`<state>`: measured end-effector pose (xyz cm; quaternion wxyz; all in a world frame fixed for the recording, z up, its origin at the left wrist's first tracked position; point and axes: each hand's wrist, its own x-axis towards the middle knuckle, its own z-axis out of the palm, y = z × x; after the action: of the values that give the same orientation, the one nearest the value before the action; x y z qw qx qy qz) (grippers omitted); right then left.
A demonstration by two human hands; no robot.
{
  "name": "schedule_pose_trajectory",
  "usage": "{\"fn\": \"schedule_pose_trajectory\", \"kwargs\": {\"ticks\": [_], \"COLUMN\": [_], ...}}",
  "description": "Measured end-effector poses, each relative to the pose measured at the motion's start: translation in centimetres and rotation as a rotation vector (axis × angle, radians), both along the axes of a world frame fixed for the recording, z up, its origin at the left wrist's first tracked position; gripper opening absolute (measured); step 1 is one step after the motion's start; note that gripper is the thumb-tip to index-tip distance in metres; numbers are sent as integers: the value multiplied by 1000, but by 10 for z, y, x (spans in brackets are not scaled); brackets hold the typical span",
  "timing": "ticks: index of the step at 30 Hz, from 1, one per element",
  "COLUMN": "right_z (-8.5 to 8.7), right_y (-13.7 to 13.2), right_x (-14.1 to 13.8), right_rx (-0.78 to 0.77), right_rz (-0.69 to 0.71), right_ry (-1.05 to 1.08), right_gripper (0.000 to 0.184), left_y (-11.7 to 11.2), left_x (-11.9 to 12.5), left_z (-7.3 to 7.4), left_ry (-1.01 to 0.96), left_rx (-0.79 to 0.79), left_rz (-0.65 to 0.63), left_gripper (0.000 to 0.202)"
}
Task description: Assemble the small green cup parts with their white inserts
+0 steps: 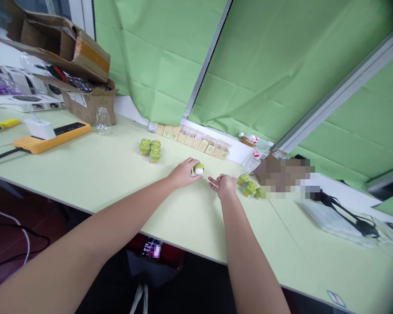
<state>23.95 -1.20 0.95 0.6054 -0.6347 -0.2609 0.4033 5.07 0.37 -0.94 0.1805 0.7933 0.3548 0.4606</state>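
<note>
Over the middle of the table, my left hand (182, 173) is closed around a small green-and-white container (199, 169), its white side toward me. My right hand (225, 185) is a little to the right, apart from that container, with some fingers stretched out and nothing visible in them. Just beyond its wrist side stands a group of small clear containers with green lids (249, 189), partly blurred out. A second group of similar green-lidded containers (155, 154), with something yellow inside, stands left of my left hand.
Small tan boxes (190, 138) line the wall under green curtains. Clear plastic bottles (253, 161) lie at the back right. On the left are an orange power strip (60, 136), a clear cup (102, 122) and cardboard boxes (88, 102). A phone (151, 248) lies below the table's front edge.
</note>
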Motion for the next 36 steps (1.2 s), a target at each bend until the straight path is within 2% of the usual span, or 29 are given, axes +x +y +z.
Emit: {"fn": "schedule_pose_trajectory", "kwargs": {"ticks": [3, 6, 7, 10, 11, 15, 19, 26, 31, 36], "right_z": [3, 4, 4, 2, 1, -4, -7, -6, -7, -9], "right_y": [-1, -5, -6, -12, -13, -14, -11, -8, -9, -9], "right_x": [-3, -10, -13, -24, -29, -39, -36, -25, -26, -29], "right_rx": [21, 40, 42, 71, 100, 199, 178, 182, 174, 207], "right_rz": [87, 202, 293, 631, 695, 699, 692, 692, 722, 714], "right_ry": [-13, -40, -35, -17, -29, -108, -119, -127, -190, -209], "right_gripper": [21, 10, 7, 23, 29, 41, 45, 47, 47, 43], "left_y": [0, 2, 2, 1, 1, -3, -5, -5, -2, 0], "left_x": [0, 1, 1, 2, 3, 4, 4, -1, 0, 4], "left_z": [0, -1, -1, 0, 1, 1, 1, 4, 2, 0], "left_ry": [0, -7, -10, 3, 18, 82, 94, 6, 10, 10], "left_rx": [-2, 18, 23, 26, 33, 76, 60, 9, 18, 14], "left_rz": [-1, 13, 30, 85, 94, 106, 43, -43, -195, -205], "left_gripper": [40, 39, 38, 37, 36, 35, 45, 48, 54, 54]}}
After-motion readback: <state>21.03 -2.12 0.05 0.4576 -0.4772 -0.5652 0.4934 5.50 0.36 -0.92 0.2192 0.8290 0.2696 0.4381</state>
